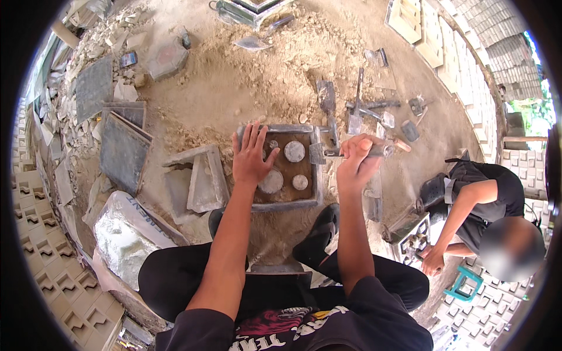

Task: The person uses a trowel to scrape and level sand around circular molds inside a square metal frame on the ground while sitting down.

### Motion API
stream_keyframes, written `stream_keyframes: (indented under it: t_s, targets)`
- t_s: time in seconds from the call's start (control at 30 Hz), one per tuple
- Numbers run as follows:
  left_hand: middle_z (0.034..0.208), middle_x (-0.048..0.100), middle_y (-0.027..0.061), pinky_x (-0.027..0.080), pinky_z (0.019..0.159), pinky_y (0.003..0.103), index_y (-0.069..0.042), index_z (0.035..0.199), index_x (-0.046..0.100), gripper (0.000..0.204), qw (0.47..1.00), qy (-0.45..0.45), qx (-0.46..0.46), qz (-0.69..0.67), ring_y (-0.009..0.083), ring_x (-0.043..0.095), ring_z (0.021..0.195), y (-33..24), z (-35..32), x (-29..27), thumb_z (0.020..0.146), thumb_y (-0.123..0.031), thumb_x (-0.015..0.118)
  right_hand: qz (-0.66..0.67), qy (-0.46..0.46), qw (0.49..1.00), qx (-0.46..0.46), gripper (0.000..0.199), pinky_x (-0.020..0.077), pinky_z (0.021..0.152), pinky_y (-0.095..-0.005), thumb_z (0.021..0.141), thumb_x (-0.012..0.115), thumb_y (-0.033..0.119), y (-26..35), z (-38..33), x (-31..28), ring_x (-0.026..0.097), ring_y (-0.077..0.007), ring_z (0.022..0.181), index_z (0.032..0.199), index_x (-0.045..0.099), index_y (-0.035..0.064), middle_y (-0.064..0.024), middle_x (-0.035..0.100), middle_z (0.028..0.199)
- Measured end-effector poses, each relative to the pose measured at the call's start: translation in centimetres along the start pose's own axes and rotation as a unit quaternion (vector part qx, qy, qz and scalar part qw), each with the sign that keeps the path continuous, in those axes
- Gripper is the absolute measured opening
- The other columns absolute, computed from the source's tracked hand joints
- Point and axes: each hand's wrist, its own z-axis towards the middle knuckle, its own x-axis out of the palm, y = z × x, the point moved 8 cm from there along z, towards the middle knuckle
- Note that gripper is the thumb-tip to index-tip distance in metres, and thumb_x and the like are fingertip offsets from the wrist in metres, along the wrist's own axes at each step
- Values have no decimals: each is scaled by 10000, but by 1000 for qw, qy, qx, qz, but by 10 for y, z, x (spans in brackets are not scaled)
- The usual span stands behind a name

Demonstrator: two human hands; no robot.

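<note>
In front of me a square grey metal mould frame (285, 206) lies on the ground. Brown sandy material (287, 196) fills it, around several round pale discs of different sizes, among them a disc (294, 151) near the far side. My left hand (253, 158) rests with fingers apart over the frame's left side and far left corner. Closed around the handle of a small flat-bladed trowel (317, 154), my right hand (356, 161) is just right of the frame. The trowel's blade points left, at the frame's right edge; whether it touches cannot be made out.
Left of the frame stand an angular grey mould piece (206, 180) and a cement bag (126, 225). Trowels and other hand tools (357, 111) lie beyond my right hand. A loose sand heap (298, 64) spreads at the far side. At right, a co-worker (497, 199) bends over another mould.
</note>
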Motion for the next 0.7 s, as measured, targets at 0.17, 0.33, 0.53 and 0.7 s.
stream_keyframes:
  t_s: [0.17, 0.33, 0.53, 0.7]
  targets:
    - [1555, 327, 52, 143, 1196, 495, -153, 1456, 391, 675, 1000, 8, -5, 4, 241, 262, 1451, 1, 0, 0, 902, -494, 573, -55, 51, 994, 76, 340, 351, 476, -249, 1032, 441, 306, -19, -5, -1, 404, -76, 538, 793, 428, 64, 11, 456, 628]
    - [1555, 325, 53, 140, 1197, 495, -156, 1459, 388, 677, 1000, 5, -4, -2, 242, 255, 1454, 0, 1, 0, 903, -497, 568, -16, 31, 999, -37, 298, 371, 511, -250, 1025, 461, 277, 5, -30, -2, 429, -83, 587, 852, 401, 43, -18, 463, 657]
    - [1554, 327, 54, 137, 1197, 496, -162, 1461, 385, 675, 1000, 6, -5, 4, 240, 253, 1455, 1, -1, 0, 902, -495, 568, 29, 8, 999, -42, 222, 406, 567, -260, 1016, 470, 218, 18, -34, -13, 443, -103, 622, 912, 397, 36, -53, 485, 716]
    - [1554, 328, 48, 140, 1196, 502, -167, 1459, 387, 664, 1000, -1, -2, -1, 238, 256, 1454, 2, -2, 1, 905, -487, 566, -7, 50, 996, 74, 266, 415, 573, -257, 1023, 480, 272, -3, -32, -10, 454, -109, 645, 975, 366, 38, -55, 486, 724]
